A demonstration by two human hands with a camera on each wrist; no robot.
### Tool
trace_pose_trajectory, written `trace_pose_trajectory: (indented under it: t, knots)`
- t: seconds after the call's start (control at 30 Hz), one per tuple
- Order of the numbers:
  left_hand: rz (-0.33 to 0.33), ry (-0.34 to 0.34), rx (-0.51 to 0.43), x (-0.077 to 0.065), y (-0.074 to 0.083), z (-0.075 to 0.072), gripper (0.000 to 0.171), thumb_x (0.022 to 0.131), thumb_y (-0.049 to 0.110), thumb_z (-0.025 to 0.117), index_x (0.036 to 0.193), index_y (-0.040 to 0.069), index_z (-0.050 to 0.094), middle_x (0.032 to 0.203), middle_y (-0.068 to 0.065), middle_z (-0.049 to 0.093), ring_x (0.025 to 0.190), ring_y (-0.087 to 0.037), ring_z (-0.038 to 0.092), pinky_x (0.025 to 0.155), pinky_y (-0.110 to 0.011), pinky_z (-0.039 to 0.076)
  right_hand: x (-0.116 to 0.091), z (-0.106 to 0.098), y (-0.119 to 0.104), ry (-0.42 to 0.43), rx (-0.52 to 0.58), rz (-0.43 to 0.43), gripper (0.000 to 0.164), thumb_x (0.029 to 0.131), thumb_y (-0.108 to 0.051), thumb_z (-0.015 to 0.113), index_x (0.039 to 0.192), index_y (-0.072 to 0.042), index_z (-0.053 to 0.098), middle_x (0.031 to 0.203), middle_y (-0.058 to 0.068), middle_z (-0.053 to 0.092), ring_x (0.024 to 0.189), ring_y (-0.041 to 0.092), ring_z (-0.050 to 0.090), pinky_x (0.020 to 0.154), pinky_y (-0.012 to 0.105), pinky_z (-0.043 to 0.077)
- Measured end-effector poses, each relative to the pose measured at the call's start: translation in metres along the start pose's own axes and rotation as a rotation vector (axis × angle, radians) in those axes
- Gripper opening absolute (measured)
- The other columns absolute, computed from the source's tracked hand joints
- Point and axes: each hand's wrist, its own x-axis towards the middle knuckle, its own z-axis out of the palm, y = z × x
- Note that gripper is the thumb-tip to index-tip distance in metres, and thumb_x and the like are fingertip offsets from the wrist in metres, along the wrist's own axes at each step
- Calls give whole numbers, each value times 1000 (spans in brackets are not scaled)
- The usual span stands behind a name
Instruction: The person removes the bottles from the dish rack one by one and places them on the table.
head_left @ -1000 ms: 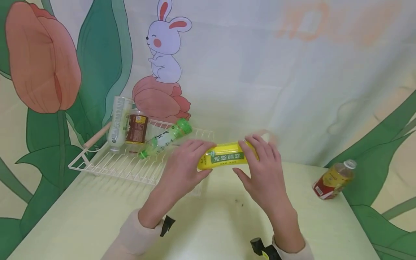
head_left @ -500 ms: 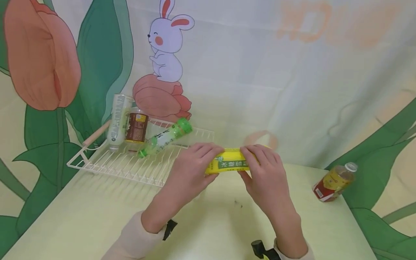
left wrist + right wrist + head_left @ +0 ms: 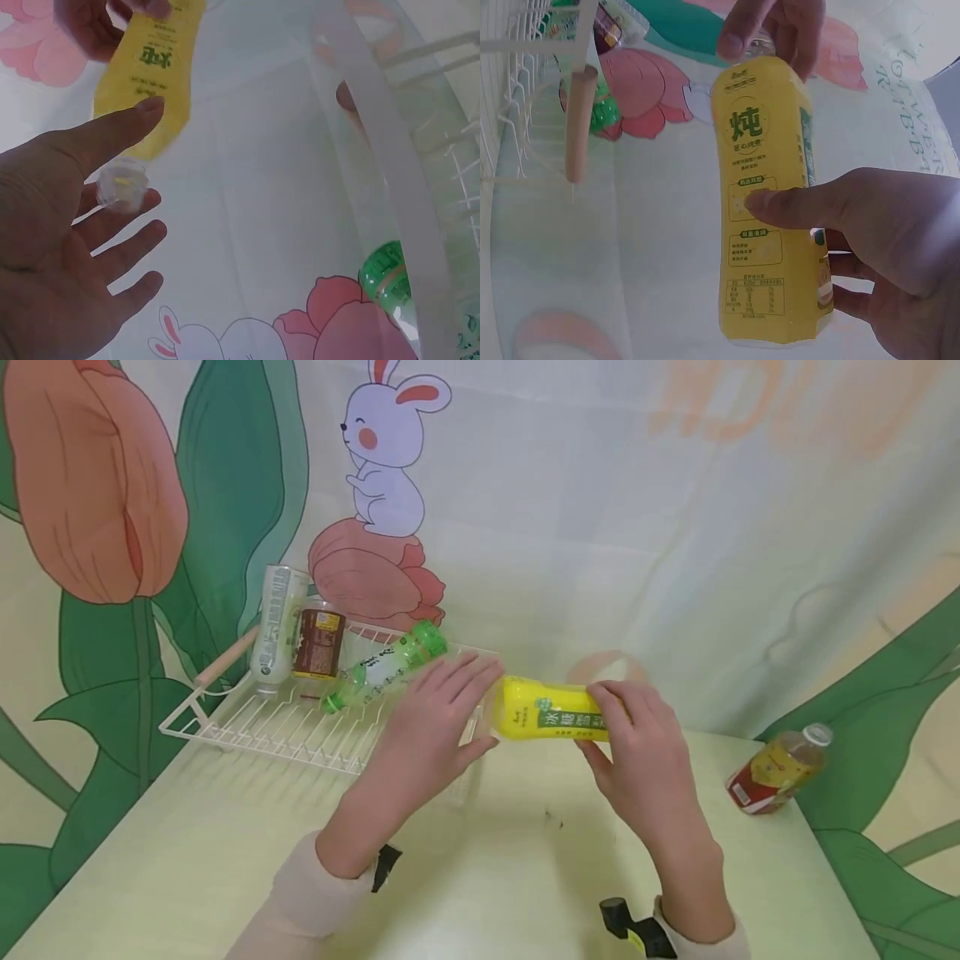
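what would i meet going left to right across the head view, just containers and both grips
White container, brown-labelled container, green bottle, left grip, yellow bottle, right grip, red-and-yellow-labelled bottle.

Catching the light towards four o'clock: smooth, glossy plastic on the yellow bottle [image 3: 543, 717], see-through at the neck [image 3: 121, 186]. Over to nine: white-coated wire, metal by its look, on the rack [image 3: 300, 727], and smooth, matt wood on the handle [image 3: 579, 127]. Gleaming there too: translucent plastic on the green bottle [image 3: 384, 668]. Further out at four, clear plastic above a printed label on the red bottle [image 3: 776, 771]. Up to twelve: matt, creased cloth on the backdrop [image 3: 570, 527]. Down to six: smooth, faint sheen on the table [image 3: 487, 893]. At seven, matt cloth on the sleeve [image 3: 307, 889].
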Motion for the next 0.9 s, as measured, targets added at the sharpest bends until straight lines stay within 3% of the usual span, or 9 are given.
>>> trace_pose_trajectory:
  t: [0.2, 0.37, 0.47, 0.57, 0.7, 0.8, 0.9]
  knots:
    - [-115, 87, -72, -2, -24, -8, 84, 81, 21, 95, 153, 9, 53, 150, -8, 60, 142, -30, 52, 121, -51, 37, -4, -15, 20, -20, 85, 150, 70, 78, 2, 93, 138, 3, 57, 134, 20, 57, 127, 39, 50, 97, 58, 56]
    - [-229, 106, -129, -1, -47, -10, 79, 83, 21, 94, 150, 7, 55, 148, -10, 60, 140, -33, 53, 118, -52, 41, -12, -25, 41, -40, 184, 294, 72, 84, 0, 88, 147, -2, 52, 138, 20, 53, 127, 39, 48, 96, 63, 55]
    - [-323, 107, -173, -2, -66, -9, 78, 83, 21, 94, 150, 10, 54, 148, -9, 60, 139, -32, 53, 117, -52, 42, -18, -28, 56, -11, 213, 334, 72, 86, -1, 87, 148, -3, 52, 137, 20, 54, 123, 39, 52, 94, 64, 55]
    - [-423, 95, -211, -5, -86, -7, 79, 86, 24, 92, 153, 11, 52, 151, -10, 58, 142, -34, 50, 117, -54, 41, -24, -29, 74, 40, 260, 343, 69, 85, 1, 86, 146, -2, 53, 136, 20, 56, 122, 40, 55, 96, 64, 53]
    - [-533, 31, -265, -10, -110, -3, 84, 89, 29, 89, 158, 9, 46, 158, -15, 50, 148, -40, 41, 121, -59, 34, -31, -26, 98, 110, 342, 375, 65, 86, 2, 86, 143, -1, 56, 135, 15, 61, 128, 33, 55, 113, 39, 46]
    - [-601, -21, -312, -16, -127, 3, 85, 91, 33, 87, 160, 9, 42, 161, -15, 46, 151, -40, 38, 120, -62, 34, -37, -23, 109, 129, 371, 463, 64, 88, -2, 85, 145, -5, 56, 138, 8, 62, 132, 24, 54, 115, 24, 40]
    - [-668, -60, -339, -22, -141, 10, 89, 92, 37, 85, 163, 10, 38, 163, -16, 43, 152, -40, 36, 119, -64, 35, -41, -19, 117, 123, 388, 586, 64, 93, -10, 83, 150, -11, 54, 143, 5, 60, 134, 21, 53, 116, 33, 43]
